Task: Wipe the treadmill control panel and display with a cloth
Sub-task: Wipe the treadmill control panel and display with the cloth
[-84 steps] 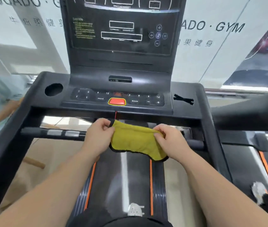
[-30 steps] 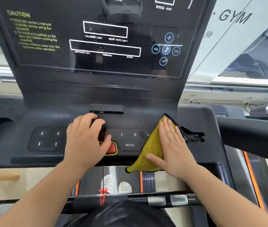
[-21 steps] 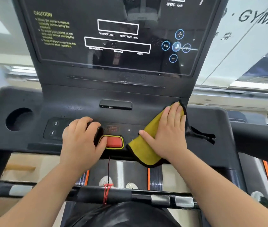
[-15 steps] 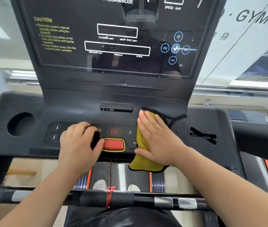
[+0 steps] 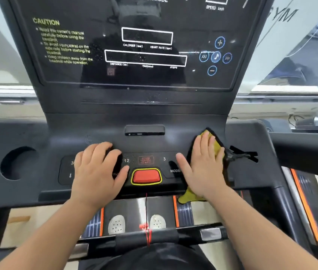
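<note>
The cloth [image 5: 215,147] lies pinned under the flat, spread right hand [image 5: 205,168], right of the red stop button [image 5: 146,176], so the palm can scrub. Left of the button, the open left hand [image 5: 98,170] braces, holding nothing.

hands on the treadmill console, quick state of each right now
Left hand: open, flat on the control panel, holding nothing.
Right hand: open, fingers spread, pressing the yellow cloth against the panel.

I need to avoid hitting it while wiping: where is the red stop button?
In the head view the red stop button sits at the centre of the control panel, between the left hand and the right hand.
</note>
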`<state>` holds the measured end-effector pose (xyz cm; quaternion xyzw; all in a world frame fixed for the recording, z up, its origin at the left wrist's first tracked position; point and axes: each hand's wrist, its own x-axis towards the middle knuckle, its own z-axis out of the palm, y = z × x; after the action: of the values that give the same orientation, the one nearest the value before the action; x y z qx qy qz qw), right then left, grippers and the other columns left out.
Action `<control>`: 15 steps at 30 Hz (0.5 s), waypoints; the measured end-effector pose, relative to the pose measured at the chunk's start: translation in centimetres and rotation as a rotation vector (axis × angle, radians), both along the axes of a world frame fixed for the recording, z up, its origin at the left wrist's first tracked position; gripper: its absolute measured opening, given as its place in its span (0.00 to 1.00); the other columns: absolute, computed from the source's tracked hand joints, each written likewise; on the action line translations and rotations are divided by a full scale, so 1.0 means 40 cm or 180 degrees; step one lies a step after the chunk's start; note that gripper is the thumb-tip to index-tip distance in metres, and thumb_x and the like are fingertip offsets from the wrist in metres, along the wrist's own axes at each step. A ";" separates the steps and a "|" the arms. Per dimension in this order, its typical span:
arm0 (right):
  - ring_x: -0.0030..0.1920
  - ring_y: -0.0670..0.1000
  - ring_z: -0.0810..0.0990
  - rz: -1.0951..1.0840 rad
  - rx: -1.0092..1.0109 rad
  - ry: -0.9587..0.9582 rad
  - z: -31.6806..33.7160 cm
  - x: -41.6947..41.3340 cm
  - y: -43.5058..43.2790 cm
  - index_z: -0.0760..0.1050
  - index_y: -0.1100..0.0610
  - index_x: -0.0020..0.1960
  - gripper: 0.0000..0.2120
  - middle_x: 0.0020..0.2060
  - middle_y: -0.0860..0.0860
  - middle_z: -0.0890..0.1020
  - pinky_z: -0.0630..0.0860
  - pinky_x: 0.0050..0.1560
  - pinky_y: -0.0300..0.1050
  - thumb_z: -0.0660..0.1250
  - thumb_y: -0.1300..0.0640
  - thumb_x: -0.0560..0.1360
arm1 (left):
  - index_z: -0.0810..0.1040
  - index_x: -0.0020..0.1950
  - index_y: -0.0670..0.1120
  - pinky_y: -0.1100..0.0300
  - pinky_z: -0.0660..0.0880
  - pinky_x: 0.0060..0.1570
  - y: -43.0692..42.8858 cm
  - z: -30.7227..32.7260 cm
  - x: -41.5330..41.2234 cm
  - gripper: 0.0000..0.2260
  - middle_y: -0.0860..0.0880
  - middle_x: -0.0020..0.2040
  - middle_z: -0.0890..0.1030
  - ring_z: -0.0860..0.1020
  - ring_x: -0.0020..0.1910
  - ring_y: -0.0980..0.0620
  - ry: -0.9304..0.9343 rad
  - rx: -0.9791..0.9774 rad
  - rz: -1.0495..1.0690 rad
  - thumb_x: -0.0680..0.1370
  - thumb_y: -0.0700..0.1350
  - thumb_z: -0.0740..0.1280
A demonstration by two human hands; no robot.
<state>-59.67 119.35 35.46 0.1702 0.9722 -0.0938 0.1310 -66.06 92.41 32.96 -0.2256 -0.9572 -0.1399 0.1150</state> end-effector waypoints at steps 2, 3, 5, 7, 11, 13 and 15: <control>0.82 0.64 0.40 -0.0112 0.0254 0.0190 -0.019 -0.026 -0.033 0.41 0.65 0.82 0.51 0.82 0.64 0.42 0.44 0.79 0.68 0.25 0.27 0.74 | 0.82 0.55 0.43 0.42 0.67 0.58 -0.003 0.000 -0.002 0.20 0.42 0.60 0.79 0.73 0.60 0.38 0.0024 0.0024 -0.0019 0.75 0.57 0.63; 0.82 0.64 0.40 -0.0071 0.0300 0.0230 -0.022 -0.034 -0.042 0.41 0.65 0.82 0.50 0.82 0.65 0.41 0.44 0.80 0.68 0.27 0.28 0.76 | 0.82 0.55 0.43 0.42 0.67 0.58 -0.002 0.000 -0.003 0.20 0.42 0.60 0.79 0.73 0.60 0.38 0.0026 0.0035 -0.0030 0.75 0.57 0.63; 0.82 0.64 0.39 0.0181 0.0336 0.0279 -0.023 -0.038 -0.058 0.41 0.65 0.82 0.50 0.82 0.65 0.40 0.45 0.80 0.66 0.28 0.28 0.76 | 0.82 0.55 0.43 0.42 0.67 0.58 0.000 -0.002 -0.003 0.20 0.42 0.60 0.79 0.74 0.60 0.38 0.0025 -0.0011 -0.0056 0.75 0.57 0.64; 0.82 0.63 0.38 0.0589 0.0393 0.0256 -0.022 -0.029 -0.079 0.42 0.64 0.82 0.50 0.82 0.64 0.40 0.45 0.81 0.65 0.29 0.27 0.76 | 0.81 0.55 0.43 0.42 0.67 0.58 0.001 -0.002 -0.005 0.21 0.42 0.60 0.79 0.74 0.61 0.37 -0.0003 -0.0086 -0.0059 0.75 0.58 0.64; 0.83 0.59 0.40 0.1286 0.0211 0.0237 -0.033 0.032 -0.099 0.46 0.64 0.83 0.48 0.83 0.60 0.45 0.45 0.82 0.61 0.34 0.27 0.78 | 0.81 0.56 0.44 0.41 0.66 0.60 0.011 0.002 -0.003 0.21 0.42 0.61 0.78 0.74 0.62 0.37 -0.0111 -0.0242 -0.0053 0.75 0.59 0.63; 0.83 0.58 0.43 0.1550 0.0111 0.0358 -0.049 0.065 -0.081 0.50 0.63 0.83 0.46 0.83 0.59 0.47 0.46 0.81 0.60 0.39 0.28 0.80 | 0.81 0.56 0.44 0.41 0.66 0.60 0.014 0.004 -0.004 0.21 0.42 0.61 0.78 0.73 0.63 0.37 -0.0112 -0.0271 -0.0054 0.75 0.60 0.63; 0.83 0.59 0.47 0.1648 0.0198 0.0523 -0.058 0.084 -0.040 0.53 0.63 0.82 0.45 0.83 0.58 0.50 0.51 0.80 0.62 0.40 0.29 0.81 | 0.81 0.55 0.44 0.41 0.66 0.60 0.013 0.002 -0.003 0.21 0.42 0.61 0.78 0.73 0.63 0.37 -0.0085 -0.0263 -0.0070 0.75 0.60 0.63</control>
<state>-56.33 117.74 33.13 -0.0883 0.9931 -0.0407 0.0660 -66.17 92.93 33.03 -0.2387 -0.9611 -0.1046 0.0914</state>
